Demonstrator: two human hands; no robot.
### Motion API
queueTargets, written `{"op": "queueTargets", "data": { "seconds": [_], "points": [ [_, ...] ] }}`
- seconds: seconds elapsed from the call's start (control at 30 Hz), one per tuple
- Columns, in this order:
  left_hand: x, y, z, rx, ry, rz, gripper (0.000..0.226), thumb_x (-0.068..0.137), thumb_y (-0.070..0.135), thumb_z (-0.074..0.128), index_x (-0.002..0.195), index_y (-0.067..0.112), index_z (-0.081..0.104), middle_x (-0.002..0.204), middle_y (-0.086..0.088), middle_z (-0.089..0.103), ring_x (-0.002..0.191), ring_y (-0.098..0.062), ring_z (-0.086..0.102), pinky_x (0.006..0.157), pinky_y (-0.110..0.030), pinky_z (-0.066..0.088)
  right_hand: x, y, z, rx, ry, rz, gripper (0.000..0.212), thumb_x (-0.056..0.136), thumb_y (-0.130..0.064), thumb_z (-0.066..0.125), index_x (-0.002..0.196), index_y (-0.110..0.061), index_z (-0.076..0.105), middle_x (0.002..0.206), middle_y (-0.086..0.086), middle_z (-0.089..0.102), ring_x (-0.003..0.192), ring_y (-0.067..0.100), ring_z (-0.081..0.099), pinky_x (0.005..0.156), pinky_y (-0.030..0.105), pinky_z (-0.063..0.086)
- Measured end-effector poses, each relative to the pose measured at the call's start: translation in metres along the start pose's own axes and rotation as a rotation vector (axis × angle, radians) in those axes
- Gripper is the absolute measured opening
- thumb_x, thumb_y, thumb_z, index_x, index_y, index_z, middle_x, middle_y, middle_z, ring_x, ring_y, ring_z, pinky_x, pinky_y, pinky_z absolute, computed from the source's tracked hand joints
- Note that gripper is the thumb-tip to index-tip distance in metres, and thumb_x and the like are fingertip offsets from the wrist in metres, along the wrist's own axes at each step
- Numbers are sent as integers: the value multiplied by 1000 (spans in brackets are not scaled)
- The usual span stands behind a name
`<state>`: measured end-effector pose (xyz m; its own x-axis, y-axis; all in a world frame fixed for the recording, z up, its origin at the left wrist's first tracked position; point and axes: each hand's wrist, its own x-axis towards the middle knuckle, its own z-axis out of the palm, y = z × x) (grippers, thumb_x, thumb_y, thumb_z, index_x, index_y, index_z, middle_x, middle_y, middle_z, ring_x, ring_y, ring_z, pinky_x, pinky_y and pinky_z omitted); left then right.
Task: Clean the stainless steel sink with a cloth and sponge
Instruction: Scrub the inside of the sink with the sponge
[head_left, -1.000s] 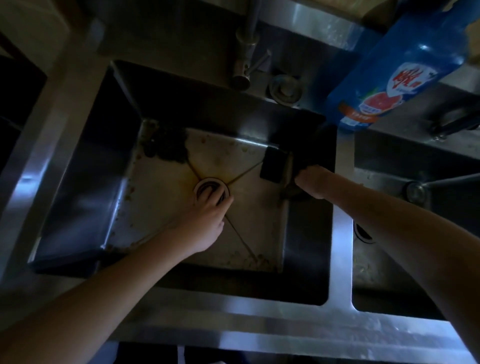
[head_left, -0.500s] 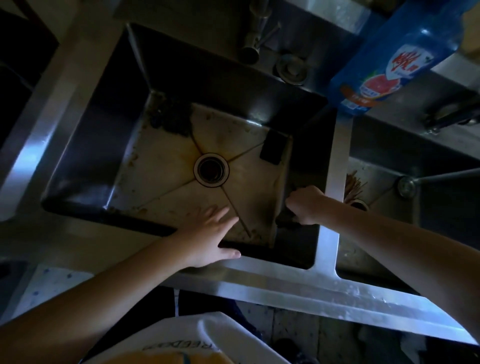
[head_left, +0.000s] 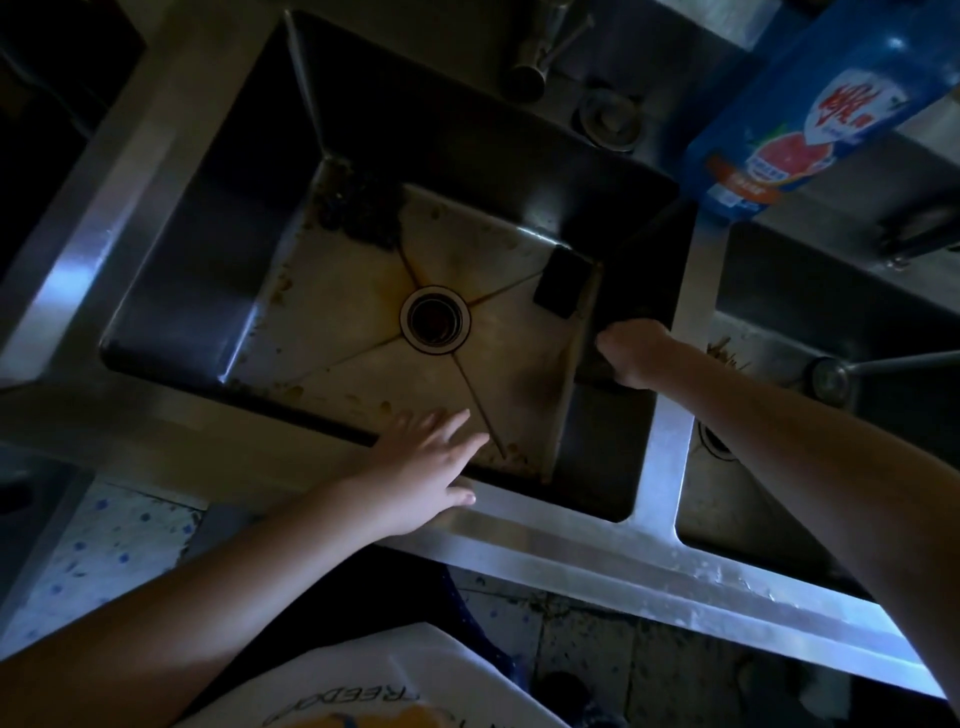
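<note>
- Pretty dim shot looking down into the stainless sink, so some of this is hard to make out.
- Left hand is flat over the near rim with the fingers spread and reaching out over the sink floor. Its grip is released and it's holding nothing.
- Right hand is down at the right inner wall, grip clenched on a dark cloth that lies up against that wall. I can't tell how much of the cloth is bunched up in the fist.
- A dark sponge sits on the sink floor near the right wall, just beside the cloth, and neither hand is touching it.
- The drain is in the middle of the floor, with brown staining along the creases running out from it.
- There's a dark clump of gunk in the far left corner of the floor.
- A blue dish soap bottle stands on the worktop behind the divider, and the faucet is at the back.
- A second basin is on the right, under the right forearm.
</note>
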<state>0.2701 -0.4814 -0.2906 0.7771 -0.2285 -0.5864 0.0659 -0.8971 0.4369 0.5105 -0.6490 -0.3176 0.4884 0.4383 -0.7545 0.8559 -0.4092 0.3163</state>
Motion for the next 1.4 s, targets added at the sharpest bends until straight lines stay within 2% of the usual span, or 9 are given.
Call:
{"op": "queueTargets", "data": {
  "seconds": [0.2, 0.33, 0.53, 0.67, 0.8, 0.9, 1.03, 1.27, 1.4],
  "points": [
    [-5, 7, 4, 68, 64, 77, 53, 97, 34, 46, 145, 21, 26, 157, -4, 11, 143, -25, 15, 113, -45, 16, -15, -21, 14, 2, 19, -31, 38, 90, -10, 49, 127, -12, 51, 121, 10, 61, 113, 29, 58, 86, 37, 50],
    [-9, 7, 6, 114, 115, 73, 50, 98, 36, 42, 142, 18, 30, 156, -8, 16, 140, -27, 21, 109, -44, 22, -28, -36, 22, 8, -6, -40, 26, 92, -10, 48, 115, -10, 60, 117, 10, 62, 110, 29, 59, 85, 35, 50],
    [-13, 1, 15, 149, 194, 58, 45, 97, 43, 37, 133, 17, 42, 138, -7, 39, 124, -26, 38, 98, -41, 29, -60, -64, 38, 90, -71, -111, 21, 93, -9, 48, 107, -12, 62, 103, 7, 66, 96, 26, 63, 77, 30, 46],
    [-12, 0, 17, 101, 191, 36, 47, 97, 45, 37, 134, 18, 41, 140, -6, 38, 127, -25, 37, 100, -41, 28, -70, -66, 46, 26, -78, -175, 20, 92, -8, 47, 102, -11, 63, 95, 4, 66, 90, 25, 63, 76, 32, 50],
    [-14, -1, 18, 3, 205, 20, 46, 98, 42, 37, 137, 19, 37, 142, -4, 36, 130, -24, 35, 103, -40, 29, -62, -59, 43, -68, -73, -201, 20, 91, -3, 45, 98, -12, 61, 99, 4, 64, 94, 26, 62, 69, 31, 45],
    [-14, -5, 16, -37, 236, -27, 45, 99, 40, 36, 139, 20, 35, 146, -4, 32, 133, -23, 31, 106, -39, 28, -45, -47, 35, -84, -85, -180, 24, 91, -2, 45, 106, -14, 61, 108, 5, 61, 101, 27, 60, 81, 36, 50],
    [-16, -9, 16, -102, 251, -139, 48, 97, 41, 39, 141, 22, 34, 153, -4, 23, 139, -23, 25, 110, -40, 23, -11, -16, 16, -130, -38, -128, 29, 93, -7, 43, 116, -14, 59, 123, 7, 58, 114, 29, 56, 90, 39, 48],
    [-22, -6, 27, -207, 368, -262, 50, 93, 47, 45, 137, 25, 40, 147, 1, 34, 135, -20, 33, 107, -39, 23, 39, 35, -2, -220, 89, 59, 25, 93, -13, 46, 113, -16, 60, 111, 7, 62, 103, 27, 61, 84, 37, 51],
    [-21, -5, 33, -177, 426, -294, 52, 92, 48, 47, 136, 21, 44, 143, -4, 40, 131, -24, 38, 104, -41, 26, 43, 27, 5, -227, 106, -14, 29, 96, -23, 41, 119, -21, 58, 113, 6, 64, 103, 28, 62, 82, 36, 53]
  ]
}}
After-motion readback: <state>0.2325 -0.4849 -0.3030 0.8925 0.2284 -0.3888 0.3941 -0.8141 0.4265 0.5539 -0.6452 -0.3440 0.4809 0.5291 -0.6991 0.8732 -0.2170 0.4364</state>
